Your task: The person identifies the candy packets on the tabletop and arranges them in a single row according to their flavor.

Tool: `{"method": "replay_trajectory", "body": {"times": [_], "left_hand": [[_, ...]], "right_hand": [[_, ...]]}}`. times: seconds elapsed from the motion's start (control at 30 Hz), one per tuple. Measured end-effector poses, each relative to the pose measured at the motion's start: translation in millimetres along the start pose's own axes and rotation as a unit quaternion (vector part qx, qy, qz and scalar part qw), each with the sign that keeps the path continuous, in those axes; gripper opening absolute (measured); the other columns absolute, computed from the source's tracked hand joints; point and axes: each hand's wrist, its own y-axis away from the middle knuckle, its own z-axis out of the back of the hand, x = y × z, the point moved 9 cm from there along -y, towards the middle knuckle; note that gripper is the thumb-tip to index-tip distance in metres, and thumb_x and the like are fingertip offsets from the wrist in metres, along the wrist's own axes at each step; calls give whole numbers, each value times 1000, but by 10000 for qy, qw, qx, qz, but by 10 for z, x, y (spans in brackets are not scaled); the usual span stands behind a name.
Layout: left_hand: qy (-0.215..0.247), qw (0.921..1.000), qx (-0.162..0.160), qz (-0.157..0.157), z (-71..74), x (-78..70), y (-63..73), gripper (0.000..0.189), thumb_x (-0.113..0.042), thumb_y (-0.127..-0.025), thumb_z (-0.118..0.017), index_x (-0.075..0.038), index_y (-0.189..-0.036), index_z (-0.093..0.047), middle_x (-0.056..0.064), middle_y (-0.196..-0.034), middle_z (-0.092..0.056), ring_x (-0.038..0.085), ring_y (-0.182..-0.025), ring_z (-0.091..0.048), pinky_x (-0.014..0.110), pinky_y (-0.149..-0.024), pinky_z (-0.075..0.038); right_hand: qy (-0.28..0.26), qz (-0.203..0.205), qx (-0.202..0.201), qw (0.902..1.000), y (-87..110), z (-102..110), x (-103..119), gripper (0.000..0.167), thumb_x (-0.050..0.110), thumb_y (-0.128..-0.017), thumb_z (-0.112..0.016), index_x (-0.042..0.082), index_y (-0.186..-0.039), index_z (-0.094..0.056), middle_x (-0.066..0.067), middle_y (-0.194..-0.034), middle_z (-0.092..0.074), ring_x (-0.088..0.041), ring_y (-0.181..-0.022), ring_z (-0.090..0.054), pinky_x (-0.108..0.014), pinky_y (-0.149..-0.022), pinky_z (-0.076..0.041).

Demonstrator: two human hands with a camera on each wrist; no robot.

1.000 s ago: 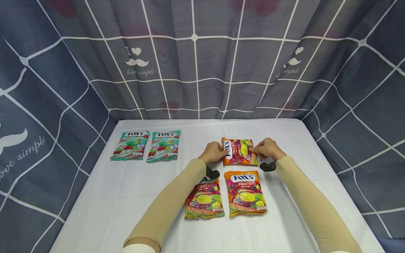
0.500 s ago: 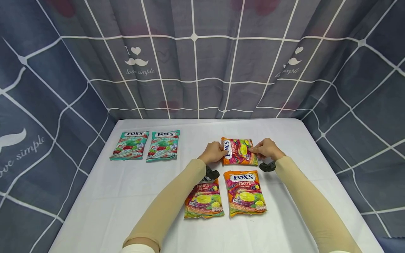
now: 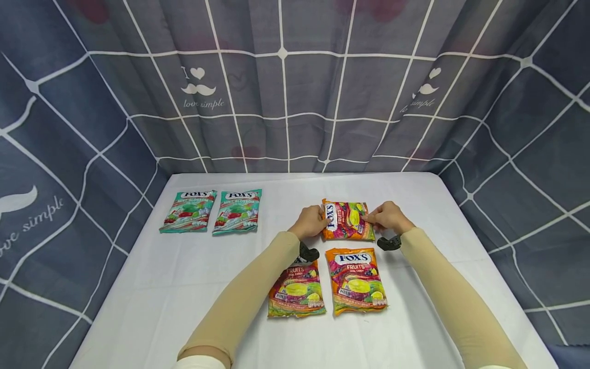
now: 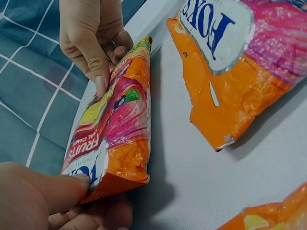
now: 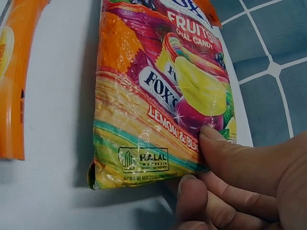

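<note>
Both hands hold one orange-and-pink candy bag [image 3: 348,221], turned sideways so its lettering runs up the left end. At that left end, my left hand [image 3: 310,222] pinches the bag, thumb on top and fingers beneath, as the left wrist view shows. My right hand [image 3: 389,216] pinches the opposite end; in the right wrist view its thumb [image 5: 225,153] presses the printed front and its fingers curl under the edge. Nearer to me lie two more fruit candy bags, one upright candy bag [image 3: 357,281] and another candy bag [image 3: 297,294] partly hidden by the left wrist.
At the back left of the white table [image 3: 193,287] lie two green mint candy bags, the outer green bag [image 3: 189,211] and the inner green bag [image 3: 237,211], side by side. A dark checked curtain [image 3: 258,102] surrounds the table at the back and sides.
</note>
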Motion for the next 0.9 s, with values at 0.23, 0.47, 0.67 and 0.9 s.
{"method": "replay_trajectory", "body": {"times": [0.23,0.47,0.67,0.9], "left_hand": [[-144,9996,-10,-225,42,-31,-9,25,-19,-110,-70,5,-115,-64,4,-77,-58,13,-63,-53,24,-57,-44],[-266,9992,145,-265,93,-24,13,20,-17,-110,-69,3,-113,-64,2,-71,-53,12,-56,-53,22,-54,-45],[-406,9980,236,-424,207,-26,58,22,-15,-111,-67,5,-120,-64,2,-69,-53,12,-53,-54,23,-54,-44],[-1046,9924,164,-633,484,-70,65,21,-17,-110,-70,2,-113,-63,2,-78,-49,14,-68,-48,26,-66,-38]], "right_hand": [[-136,52,-32,9999,31,-14,36,35,22,-106,-77,-12,-109,-75,-5,-73,-68,-13,-64,-59,-27,-61,-52],[-171,57,-37,9998,30,-63,59,34,22,-105,-77,-11,-108,-75,-4,-71,-67,-11,-62,-57,-26,-59,-51],[-324,165,-35,9993,63,-120,157,33,21,-106,-76,-12,-111,-74,-7,-76,-69,-13,-65,-58,-28,-63,-53],[-690,341,-74,9970,109,-210,325,35,22,-106,-76,-13,-112,-75,-7,-74,-70,-15,-67,-60,-31,-66,-54]]}}
